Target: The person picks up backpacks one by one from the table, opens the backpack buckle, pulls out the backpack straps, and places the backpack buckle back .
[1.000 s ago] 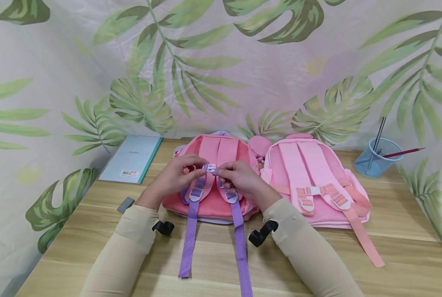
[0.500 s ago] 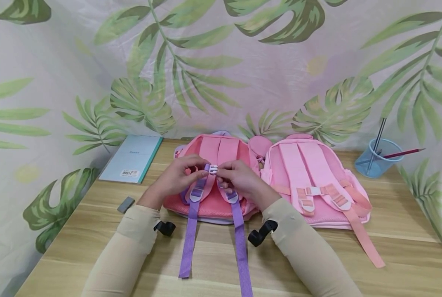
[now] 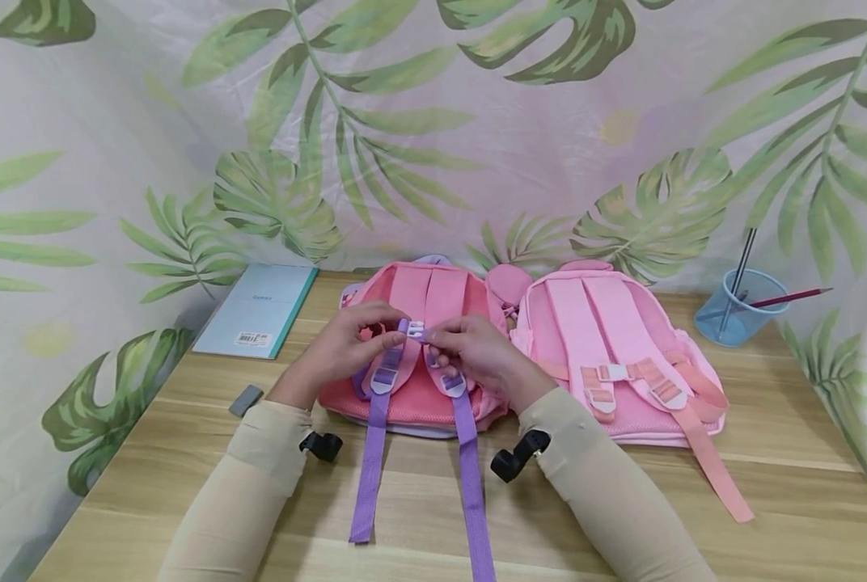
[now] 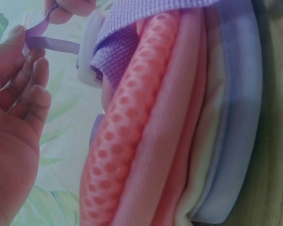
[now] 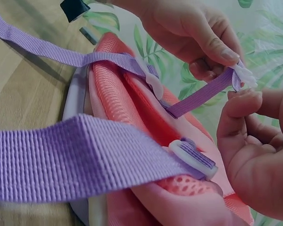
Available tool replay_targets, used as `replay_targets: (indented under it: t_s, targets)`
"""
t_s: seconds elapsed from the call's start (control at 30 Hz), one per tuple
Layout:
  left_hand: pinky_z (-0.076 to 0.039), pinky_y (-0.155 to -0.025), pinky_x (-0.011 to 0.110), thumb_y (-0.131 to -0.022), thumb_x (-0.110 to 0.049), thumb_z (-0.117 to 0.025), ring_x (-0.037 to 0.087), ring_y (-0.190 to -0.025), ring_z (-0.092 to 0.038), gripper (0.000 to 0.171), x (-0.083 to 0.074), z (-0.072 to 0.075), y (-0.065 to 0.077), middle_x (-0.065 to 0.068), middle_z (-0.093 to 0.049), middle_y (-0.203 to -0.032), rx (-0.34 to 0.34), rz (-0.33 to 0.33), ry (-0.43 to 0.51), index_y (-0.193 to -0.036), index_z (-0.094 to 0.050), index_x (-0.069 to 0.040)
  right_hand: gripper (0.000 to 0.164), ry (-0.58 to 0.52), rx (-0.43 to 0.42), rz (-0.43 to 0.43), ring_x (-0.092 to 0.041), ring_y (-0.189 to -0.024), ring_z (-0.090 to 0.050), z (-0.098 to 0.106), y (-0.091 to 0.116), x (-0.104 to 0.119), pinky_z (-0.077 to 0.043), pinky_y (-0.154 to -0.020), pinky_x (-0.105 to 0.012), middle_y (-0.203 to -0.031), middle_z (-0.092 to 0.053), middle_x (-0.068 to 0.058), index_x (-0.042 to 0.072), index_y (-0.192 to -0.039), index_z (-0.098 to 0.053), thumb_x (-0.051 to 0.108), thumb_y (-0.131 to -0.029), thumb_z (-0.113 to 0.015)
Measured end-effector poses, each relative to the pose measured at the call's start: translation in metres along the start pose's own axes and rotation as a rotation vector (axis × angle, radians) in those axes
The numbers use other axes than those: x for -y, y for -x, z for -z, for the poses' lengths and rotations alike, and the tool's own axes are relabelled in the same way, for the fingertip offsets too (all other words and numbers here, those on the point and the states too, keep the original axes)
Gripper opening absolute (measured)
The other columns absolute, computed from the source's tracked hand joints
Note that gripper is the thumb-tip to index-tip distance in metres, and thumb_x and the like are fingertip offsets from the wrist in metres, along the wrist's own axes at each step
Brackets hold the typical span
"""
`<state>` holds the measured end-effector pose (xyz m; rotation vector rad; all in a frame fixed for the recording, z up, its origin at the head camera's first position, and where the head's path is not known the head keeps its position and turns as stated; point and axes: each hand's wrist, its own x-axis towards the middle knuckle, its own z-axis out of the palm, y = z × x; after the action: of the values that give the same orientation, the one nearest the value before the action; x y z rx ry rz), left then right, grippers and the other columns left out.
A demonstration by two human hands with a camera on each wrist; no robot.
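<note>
A white side-release buckle (image 3: pixel 415 330) on purple webbing is held up over the pink backpack (image 3: pixel 433 412) that lies straps up on the table. My left hand (image 3: pixel 352 343) pinches the webbing and buckle end between thumb and fingers from the left. From the right, my right hand (image 3: pixel 473 347) pinches the other side of the buckle, its thumb and fingertip right at the plastic. The right wrist view shows the buckle (image 5: pixel 244 76) between both hands, with the purple strap (image 5: pixel 203 98) running down to the shoulder strap. Fingers partly cover the buckle.
A second, lighter pink backpack (image 3: pixel 623 323) lies to the right, its white chest buckle (image 3: pixel 614 373) joined. A blue notebook (image 3: pixel 259 311) and a grey eraser (image 3: pixel 246 400) are on the left. The blue pen cup (image 3: pixel 742 311) stands far right. Two purple strap tails (image 3: pixel 370 493) hang toward me.
The buckle shifts slightly right, then back left, between the fingertips. Both hands keep their pinch, and the backpacks stay in place.
</note>
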<state>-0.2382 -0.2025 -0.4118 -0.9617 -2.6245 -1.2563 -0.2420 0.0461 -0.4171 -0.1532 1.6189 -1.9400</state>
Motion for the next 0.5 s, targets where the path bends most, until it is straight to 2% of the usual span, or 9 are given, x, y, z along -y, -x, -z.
replay_targets:
  t_s: [0.27, 0.5]
  targets:
    - [-0.053, -0.083, 0.030, -0.099, -0.009, -0.077, 0.017, -0.097, -0.063, 0.020, 0.0014, -0.0012, -0.0011, 0.002, -0.073, -0.106, 0.014, -0.023, 0.012, -0.119, -0.078, -0.011, 0.023, -0.011, 0.014, 0.025, -0.011, -0.063, -0.050, -0.0058, -0.0022, -0.0014, -0.041, -0.054, -0.022, -0.075, -0.059, -0.003, -0.016, -0.119, -0.062, 0.002, -0.112, -0.051]
    - [-0.053, -0.083, 0.029, -0.098, -0.009, -0.078, 0.017, -0.094, -0.063, 0.017, -0.0002, -0.0020, -0.0019, 0.002, -0.073, -0.103, 0.015, -0.029, 0.003, -0.116, -0.078, -0.010, 0.020, -0.057, 0.025, 0.027, -0.010, -0.062, -0.051, -0.0080, -0.0014, 0.0002, -0.043, -0.054, -0.022, -0.076, -0.063, -0.003, -0.007, -0.109, -0.065, 0.005, -0.112, -0.048]
